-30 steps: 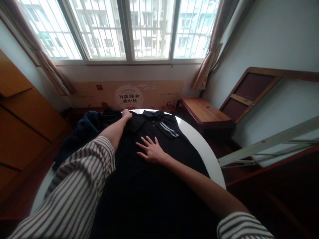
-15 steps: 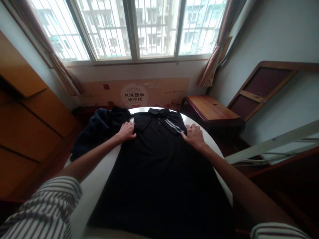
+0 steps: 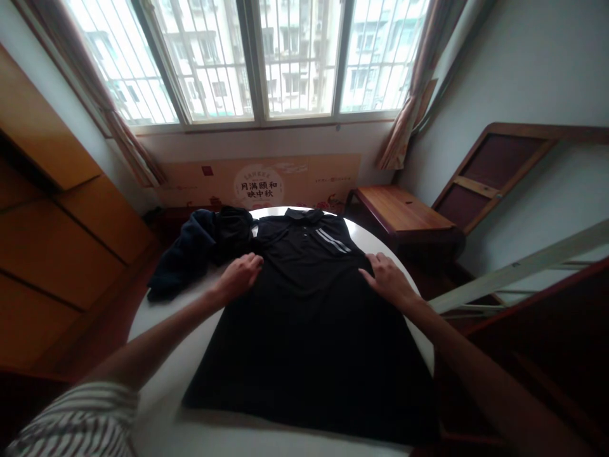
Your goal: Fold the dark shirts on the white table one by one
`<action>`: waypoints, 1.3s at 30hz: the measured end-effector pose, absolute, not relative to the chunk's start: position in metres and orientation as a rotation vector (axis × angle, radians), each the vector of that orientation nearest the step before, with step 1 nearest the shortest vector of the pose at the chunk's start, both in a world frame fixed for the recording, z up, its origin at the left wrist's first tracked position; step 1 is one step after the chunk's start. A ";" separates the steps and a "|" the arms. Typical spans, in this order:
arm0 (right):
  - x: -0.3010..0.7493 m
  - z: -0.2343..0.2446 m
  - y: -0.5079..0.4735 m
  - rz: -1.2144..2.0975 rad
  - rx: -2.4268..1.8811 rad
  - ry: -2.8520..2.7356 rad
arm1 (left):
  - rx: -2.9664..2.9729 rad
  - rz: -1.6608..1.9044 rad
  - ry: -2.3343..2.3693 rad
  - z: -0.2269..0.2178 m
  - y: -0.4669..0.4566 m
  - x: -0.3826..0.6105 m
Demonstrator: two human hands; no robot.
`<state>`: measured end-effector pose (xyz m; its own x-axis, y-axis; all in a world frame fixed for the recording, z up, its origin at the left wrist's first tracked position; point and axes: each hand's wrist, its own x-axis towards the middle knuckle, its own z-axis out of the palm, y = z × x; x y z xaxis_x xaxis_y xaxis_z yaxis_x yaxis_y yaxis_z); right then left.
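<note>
A black polo shirt point(image 3: 304, 317) with a grey-striped chest pocket lies flat, collar away from me, on a round white table point(image 3: 162, 406). My left hand point(image 3: 240, 274) rests on the shirt's left edge below the sleeve, fingers gently curved and lying on the cloth. On the right edge, at about the same height, my right hand point(image 3: 387, 279) lies palm down with its fingers stretched inward. Neither hand holds anything.
A heap of dark navy clothing point(image 3: 190, 254) sits on the table's far left. Beyond the table are a printed cardboard panel point(image 3: 259, 184) under the window, a low wooden bench point(image 3: 399, 216) at the right, wooden cabinets point(image 3: 61, 241) at the left and a leaning frame point(image 3: 499, 171).
My right hand went from the shirt's chest out to its right side. Both hands then slid along the shirt's sides toward me, and my view pulled back a little.
</note>
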<state>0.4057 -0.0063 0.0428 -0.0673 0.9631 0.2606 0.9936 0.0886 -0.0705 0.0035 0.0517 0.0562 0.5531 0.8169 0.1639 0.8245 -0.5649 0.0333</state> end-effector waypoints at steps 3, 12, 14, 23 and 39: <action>0.383 0.045 -0.083 -0.007 -1.544 -2.369 | -3.159 -0.286 -1.049 0.053 -0.036 -0.025; 0.345 0.030 -0.213 -0.089 -1.115 -2.636 | -2.925 -0.383 -0.782 0.027 -0.137 -0.078; 0.350 0.020 -0.212 -0.160 -1.146 -2.599 | -2.880 -0.449 -0.806 0.024 -0.137 -0.081; 0.399 0.019 -0.218 -0.306 -1.335 -2.414 | -2.860 -0.688 -1.043 0.015 -0.152 -0.097; 0.472 0.031 -0.248 0.244 -1.320 -2.513 | -2.941 -0.565 -0.862 0.025 -0.172 -0.140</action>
